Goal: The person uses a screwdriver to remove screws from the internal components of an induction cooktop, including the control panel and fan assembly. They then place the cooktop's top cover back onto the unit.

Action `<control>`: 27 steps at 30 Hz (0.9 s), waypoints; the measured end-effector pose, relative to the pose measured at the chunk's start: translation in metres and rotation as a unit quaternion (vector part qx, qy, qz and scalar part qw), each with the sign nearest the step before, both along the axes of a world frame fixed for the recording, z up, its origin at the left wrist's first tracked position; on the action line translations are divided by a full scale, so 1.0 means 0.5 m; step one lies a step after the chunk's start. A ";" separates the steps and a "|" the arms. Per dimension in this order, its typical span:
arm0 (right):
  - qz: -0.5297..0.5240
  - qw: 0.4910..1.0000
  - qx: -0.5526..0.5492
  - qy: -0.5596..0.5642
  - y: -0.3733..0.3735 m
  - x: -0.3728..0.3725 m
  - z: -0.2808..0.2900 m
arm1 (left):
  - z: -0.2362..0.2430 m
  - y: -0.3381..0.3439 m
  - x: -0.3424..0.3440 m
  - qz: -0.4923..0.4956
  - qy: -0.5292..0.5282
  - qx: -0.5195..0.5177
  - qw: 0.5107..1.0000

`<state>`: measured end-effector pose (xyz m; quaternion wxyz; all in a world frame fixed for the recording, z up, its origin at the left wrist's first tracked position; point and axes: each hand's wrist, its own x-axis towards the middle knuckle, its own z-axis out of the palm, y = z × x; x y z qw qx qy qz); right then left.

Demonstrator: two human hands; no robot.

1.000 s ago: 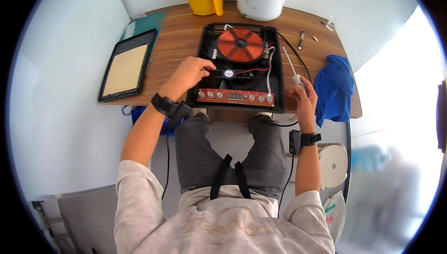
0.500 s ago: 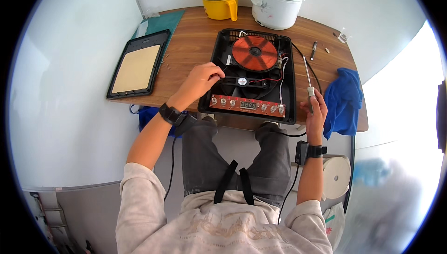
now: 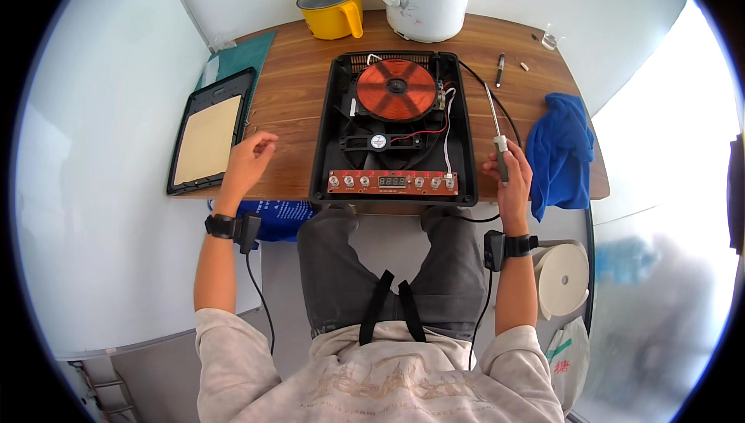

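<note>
"What do our hands hold?"
"Our right hand (image 3: 512, 176) grips a grey-handled metal screwdriver (image 3: 500, 143); our left hand (image 3: 251, 159) curls loosely, contents we cannot tell."
"And the black rectangular housing (image 3: 459, 140) with the round copper-red coil (image 3: 411, 89)?"
"We see it between them."

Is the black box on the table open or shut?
Open: no cover lies over the black box, so its red coil and circuit board show.

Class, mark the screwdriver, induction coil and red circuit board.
Screwdriver (image 3: 500, 143), head view: handle's pale collar.
Induction coil (image 3: 396, 87), head view: dark central hub.
Red circuit board (image 3: 393, 182), head view: central display.
</note>
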<state>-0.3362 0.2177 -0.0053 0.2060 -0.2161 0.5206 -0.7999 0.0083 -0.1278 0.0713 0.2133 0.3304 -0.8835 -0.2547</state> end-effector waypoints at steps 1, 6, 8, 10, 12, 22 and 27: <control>0.003 1.000 -0.001 -0.002 0.002 -0.001 0.001 | -0.005 -0.008 0.009 0.010 -0.002 -0.001 1.000; 0.009 1.000 -0.013 -0.010 0.001 0.001 -0.001 | -0.042 -0.052 0.049 0.030 -0.009 -0.048 0.998; 0.009 1.000 -0.015 -0.005 0.000 -0.001 -0.003 | -0.060 -0.065 0.056 0.033 -0.014 -0.089 0.995; 0.008 1.000 -0.015 -0.006 -0.001 -0.001 -0.004 | -0.080 -0.076 0.060 0.042 -0.026 -0.126 0.991; 0.008 1.000 -0.014 -0.011 -0.004 0.001 -0.003 | -0.099 -0.088 0.064 0.055 -0.036 -0.155 0.986; 0.004 1.000 -0.004 -0.003 -0.003 0.002 0.002 | -0.120 -0.105 0.049 0.108 -0.050 -0.204 0.972; 0.008 1.000 0.000 0.006 -0.002 0.004 0.004 | -0.121 -0.117 0.050 0.077 -0.074 -0.212 0.972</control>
